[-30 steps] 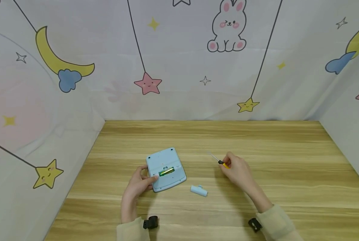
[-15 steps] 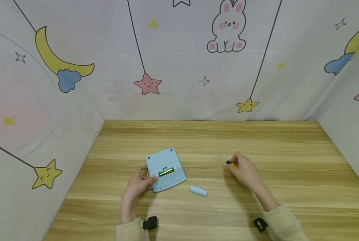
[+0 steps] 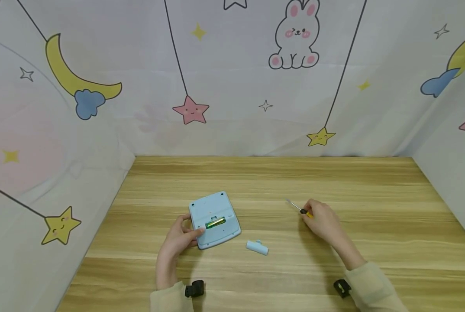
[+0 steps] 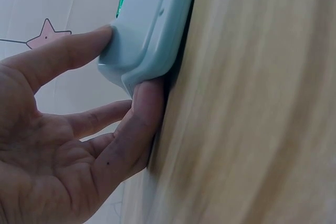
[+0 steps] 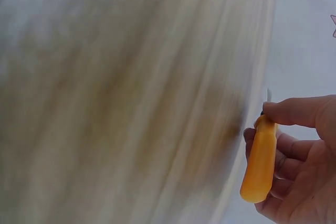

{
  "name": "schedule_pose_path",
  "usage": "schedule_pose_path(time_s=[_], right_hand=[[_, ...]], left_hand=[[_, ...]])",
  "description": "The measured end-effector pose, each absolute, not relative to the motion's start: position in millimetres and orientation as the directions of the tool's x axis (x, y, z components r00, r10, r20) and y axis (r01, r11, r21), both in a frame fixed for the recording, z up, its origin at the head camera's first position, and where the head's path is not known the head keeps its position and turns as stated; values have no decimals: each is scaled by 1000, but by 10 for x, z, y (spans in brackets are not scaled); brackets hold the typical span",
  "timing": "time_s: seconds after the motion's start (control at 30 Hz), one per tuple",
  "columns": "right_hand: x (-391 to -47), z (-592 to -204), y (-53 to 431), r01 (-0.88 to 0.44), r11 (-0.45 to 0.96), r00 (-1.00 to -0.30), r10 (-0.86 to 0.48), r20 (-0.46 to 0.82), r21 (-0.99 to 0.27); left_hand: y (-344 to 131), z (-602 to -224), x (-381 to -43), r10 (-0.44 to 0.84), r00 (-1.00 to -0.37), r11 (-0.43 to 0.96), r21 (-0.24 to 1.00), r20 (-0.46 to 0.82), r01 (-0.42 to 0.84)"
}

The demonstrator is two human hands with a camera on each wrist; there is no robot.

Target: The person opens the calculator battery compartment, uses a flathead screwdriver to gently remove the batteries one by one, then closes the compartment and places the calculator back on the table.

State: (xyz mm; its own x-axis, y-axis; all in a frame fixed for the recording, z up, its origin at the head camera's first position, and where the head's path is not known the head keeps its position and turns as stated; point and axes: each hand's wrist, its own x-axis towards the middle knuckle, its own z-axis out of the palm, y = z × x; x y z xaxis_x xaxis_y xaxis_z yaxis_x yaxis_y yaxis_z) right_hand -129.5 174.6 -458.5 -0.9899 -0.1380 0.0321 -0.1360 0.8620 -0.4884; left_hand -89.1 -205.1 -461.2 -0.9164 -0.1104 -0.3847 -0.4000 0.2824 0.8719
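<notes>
A light blue calculator (image 3: pixel 213 203) lies with its back up on the table, left of the middle. Its battery compartment is uncovered and a green battery (image 3: pixel 215 222) sits inside. My left hand (image 3: pixel 178 236) grips the calculator's left side, thumb on the back face and fingers at the lower edge. In the left wrist view the thumb (image 4: pixel 79 51) presses near the corner. Over on the right, my right hand (image 3: pixel 323 222) pinches a small screwdriver with a yellow handle (image 5: pixel 258 166). The screwdriver's thin shaft points up and left, away from the calculator.
A light blue battery cover (image 3: pixel 257 247) lies on the wooden table (image 3: pixel 256 173) to the right of the calculator. Printed cloth walls (image 3: pixel 232 78) stand behind the table and along its sides. Each wrist carries a black strap mount.
My right hand has moved to the right with the screwdriver, farther from the calculator. My left hand, the calculator and the battery cover have stayed put.
</notes>
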Motion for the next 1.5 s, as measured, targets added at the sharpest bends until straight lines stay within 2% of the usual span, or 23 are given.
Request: schedule_pose_path(time_s=[0.7,1.5], right_hand=[[-1306,-4558,1748,-105,918,-992,-122,-21,-383],[-1317,-4531,1773,-136,922,-989,-147,-4,-362]], left_hand=[[-2053,-4608,-864,-124,-912,288,865,-390,-410],[-2053,-4611,-882,-110,-921,275,878,-375,-390]])
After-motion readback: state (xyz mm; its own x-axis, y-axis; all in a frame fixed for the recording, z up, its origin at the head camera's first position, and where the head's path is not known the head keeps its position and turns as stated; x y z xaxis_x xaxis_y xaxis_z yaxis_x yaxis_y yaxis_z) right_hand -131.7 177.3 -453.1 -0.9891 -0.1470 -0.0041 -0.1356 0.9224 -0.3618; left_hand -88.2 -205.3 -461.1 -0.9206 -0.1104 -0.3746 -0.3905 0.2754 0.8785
